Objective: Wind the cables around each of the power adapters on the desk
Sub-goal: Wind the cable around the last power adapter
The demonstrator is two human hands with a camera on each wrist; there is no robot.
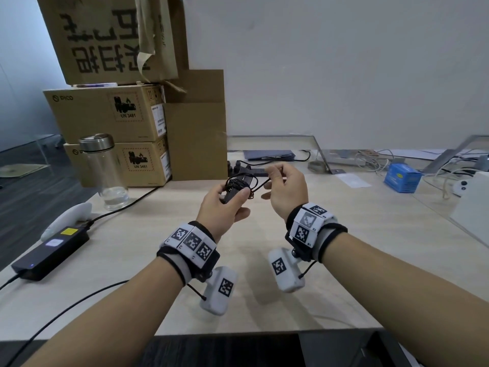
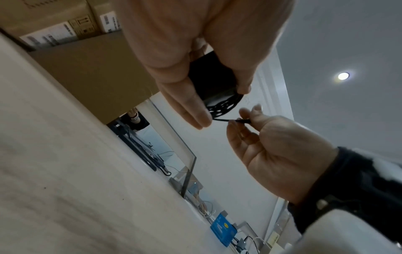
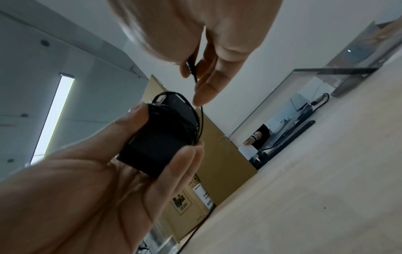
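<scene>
A small black power adapter (image 1: 236, 188) is held above the wooden desk (image 1: 264, 300). My left hand (image 1: 232, 194) grips its body between thumb and fingers. Thin black cable (image 1: 239, 182) is wound in several loops round it. My right hand (image 1: 270, 178) pinches the cable's free end just right of the adapter. In the left wrist view the adapter (image 2: 212, 77) shows its coil (image 2: 225, 104) and the plug end (image 2: 241, 120) between the right fingertips. In the right wrist view the adapter (image 3: 161, 137) sits in the left hand below the pinched plug (image 3: 191, 66). A second, larger adapter (image 1: 50, 252) lies at the desk's left.
Stacked cardboard boxes (image 1: 111, 115) stand at the back left, with a clear bottle (image 1: 103, 170) before them. A black power strip (image 1: 248, 169) lies behind my hands. A blue box (image 1: 402, 178) and a white device (image 1: 473, 205) sit at the right. A white handheld object (image 1: 68, 221) lies beside the larger adapter.
</scene>
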